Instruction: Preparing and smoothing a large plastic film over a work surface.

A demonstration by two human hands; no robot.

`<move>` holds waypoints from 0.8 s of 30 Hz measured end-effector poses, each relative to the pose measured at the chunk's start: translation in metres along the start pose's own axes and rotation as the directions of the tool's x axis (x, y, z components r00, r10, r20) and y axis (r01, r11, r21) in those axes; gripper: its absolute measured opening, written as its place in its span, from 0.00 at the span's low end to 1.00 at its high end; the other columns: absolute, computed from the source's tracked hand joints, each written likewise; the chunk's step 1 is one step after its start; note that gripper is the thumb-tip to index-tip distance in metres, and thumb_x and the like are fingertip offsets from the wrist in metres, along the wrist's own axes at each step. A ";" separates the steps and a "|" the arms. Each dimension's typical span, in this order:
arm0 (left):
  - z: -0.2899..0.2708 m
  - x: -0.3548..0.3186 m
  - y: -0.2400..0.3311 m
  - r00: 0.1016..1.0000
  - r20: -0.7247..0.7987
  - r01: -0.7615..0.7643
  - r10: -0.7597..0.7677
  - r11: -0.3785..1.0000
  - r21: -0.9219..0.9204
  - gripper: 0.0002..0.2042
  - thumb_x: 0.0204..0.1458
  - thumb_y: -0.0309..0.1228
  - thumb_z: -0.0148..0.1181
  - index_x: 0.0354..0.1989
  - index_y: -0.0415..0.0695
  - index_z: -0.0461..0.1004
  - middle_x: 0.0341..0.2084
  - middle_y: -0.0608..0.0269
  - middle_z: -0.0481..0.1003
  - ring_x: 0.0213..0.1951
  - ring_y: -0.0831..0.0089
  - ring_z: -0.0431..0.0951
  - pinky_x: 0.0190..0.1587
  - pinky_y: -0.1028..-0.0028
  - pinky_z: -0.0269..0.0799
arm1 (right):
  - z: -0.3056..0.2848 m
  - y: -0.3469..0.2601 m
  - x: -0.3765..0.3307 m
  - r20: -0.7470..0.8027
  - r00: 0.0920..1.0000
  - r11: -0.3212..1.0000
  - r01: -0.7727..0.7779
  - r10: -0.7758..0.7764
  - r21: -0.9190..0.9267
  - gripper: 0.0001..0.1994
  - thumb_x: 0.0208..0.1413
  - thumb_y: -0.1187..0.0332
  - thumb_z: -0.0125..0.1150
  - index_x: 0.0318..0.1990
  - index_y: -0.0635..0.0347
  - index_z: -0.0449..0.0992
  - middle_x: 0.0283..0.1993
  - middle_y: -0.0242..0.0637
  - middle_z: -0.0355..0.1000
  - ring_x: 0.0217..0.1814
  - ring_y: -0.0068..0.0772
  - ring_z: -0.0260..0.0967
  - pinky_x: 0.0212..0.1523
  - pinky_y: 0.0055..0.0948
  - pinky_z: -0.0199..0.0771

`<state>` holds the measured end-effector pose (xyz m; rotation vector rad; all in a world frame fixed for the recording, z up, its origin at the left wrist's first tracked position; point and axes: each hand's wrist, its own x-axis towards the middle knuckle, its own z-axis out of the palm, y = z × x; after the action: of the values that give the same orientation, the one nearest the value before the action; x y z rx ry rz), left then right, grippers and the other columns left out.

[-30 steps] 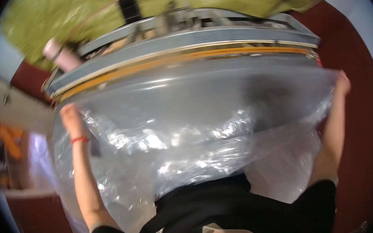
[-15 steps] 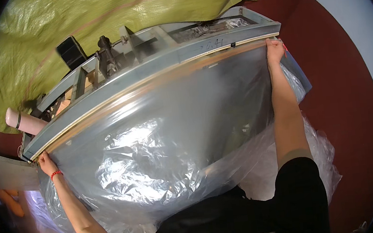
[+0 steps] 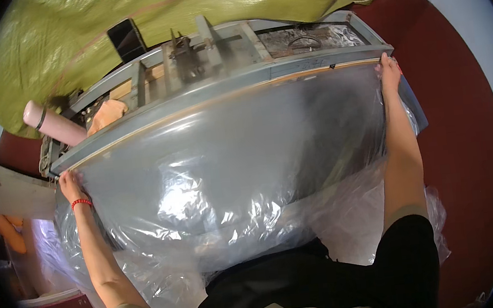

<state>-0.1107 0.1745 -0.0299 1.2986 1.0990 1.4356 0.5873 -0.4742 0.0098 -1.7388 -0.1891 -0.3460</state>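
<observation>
A wide sheet of clear plastic film (image 3: pixel 228 150) hangs from the long front bar of a grey metal frame (image 3: pixel 135 125) and spreads toward my body. Near the bar's left end, my left hand (image 3: pixel 71 187), with a red bead bracelet at the wrist, pinches the film's edge. Up at the far right end, my right hand (image 3: pixel 390 75) has its fingers closed on the film's other corner. Both arms are stretched forward, and the film lies fairly taut between them, with shiny wrinkles lower down. A pale strip with an orange-brown band runs along the bar.
A pink bottle (image 3: pixel 57 123) and an orange cloth (image 3: pixel 107 114) lie at the frame's left end. Behind it, a black phone (image 3: pixel 126 40) rests against a yellow-green woven sheet (image 3: pixel 194 3). Loose film bunches (image 3: pixel 355 220) gather below. Dark red floor (image 3: pixel 460 131) lies to the right.
The view has shifted, so the frame and both hands appear further right, and the left end sits higher. Both hands stay at the film's corners, and its wrinkles and shine have changed.
</observation>
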 end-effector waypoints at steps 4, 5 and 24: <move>0.001 -0.047 0.055 0.947 0.310 -0.123 0.085 0.987 0.105 0.02 0.49 0.26 0.51 0.31 0.45 0.67 0.21 0.73 0.67 0.22 0.85 0.65 0.23 0.85 0.60 | -0.043 -0.020 -0.016 0.043 0.953 0.898 0.297 -0.300 -0.325 0.14 0.46 0.60 0.59 0.33 0.63 0.77 0.33 0.35 0.75 0.36 0.21 0.69 0.39 0.20 0.66; -0.012 -0.062 0.070 0.919 0.380 -0.185 0.107 0.967 0.174 0.02 0.49 0.26 0.51 0.30 0.45 0.68 0.20 0.74 0.67 0.22 0.87 0.63 0.23 0.86 0.58 | -0.042 -0.044 -0.038 -0.063 0.976 0.919 0.174 -0.209 -0.353 0.12 0.46 0.62 0.59 0.33 0.63 0.77 0.32 0.36 0.75 0.35 0.21 0.70 0.39 0.21 0.67; -0.056 -0.263 0.240 0.724 0.658 -0.290 0.207 0.957 0.017 0.05 0.48 0.23 0.54 0.31 0.39 0.65 0.27 0.63 0.68 0.32 0.77 0.69 0.36 0.78 0.65 | 0.228 -0.293 -0.456 0.491 -0.009 0.425 0.488 -0.871 0.762 0.16 0.44 0.61 0.61 0.38 0.60 0.71 0.39 0.38 0.68 0.44 0.32 0.64 0.43 0.29 0.64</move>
<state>-0.1614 -0.1368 0.1445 1.9030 0.5465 0.9564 0.0944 -0.1645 0.0927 -1.0600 -1.9291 -0.0489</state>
